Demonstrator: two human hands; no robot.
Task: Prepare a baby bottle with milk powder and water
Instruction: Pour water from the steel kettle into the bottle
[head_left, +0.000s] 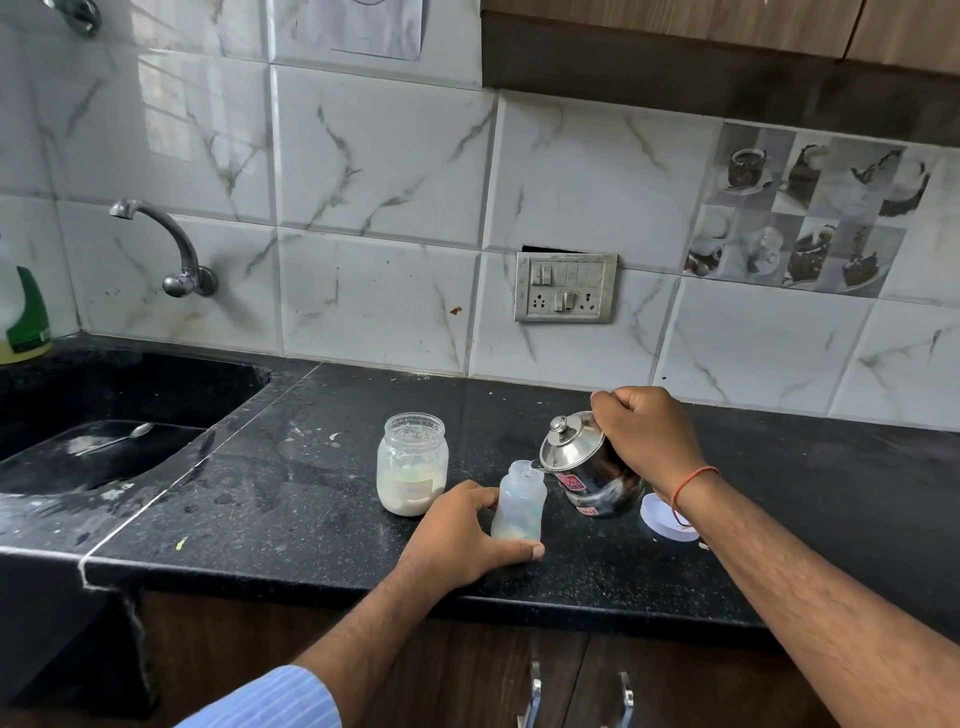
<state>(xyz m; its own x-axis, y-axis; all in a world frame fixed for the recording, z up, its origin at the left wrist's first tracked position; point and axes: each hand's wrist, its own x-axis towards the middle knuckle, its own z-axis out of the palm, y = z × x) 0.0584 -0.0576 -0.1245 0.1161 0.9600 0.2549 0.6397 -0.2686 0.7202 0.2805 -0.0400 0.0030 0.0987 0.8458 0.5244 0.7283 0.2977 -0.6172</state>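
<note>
A clear baby bottle (519, 501) stands uncapped on the black counter (311, 499), with some pale powder at its bottom. My left hand (462, 530) wraps around its lower part. My right hand (647, 434) grips the handle of a steel kettle (587, 470), which is tilted left so its spout touches the bottle's mouth. An open glass jar of milk powder (411, 470) stands just left of the bottle.
A white lid (662, 517) lies behind my right wrist. A black sink (104, 431) with a spoon (117, 438) in it is at the left, under a wall tap (166, 244). A green soap bottle (23, 312) stands at the far left.
</note>
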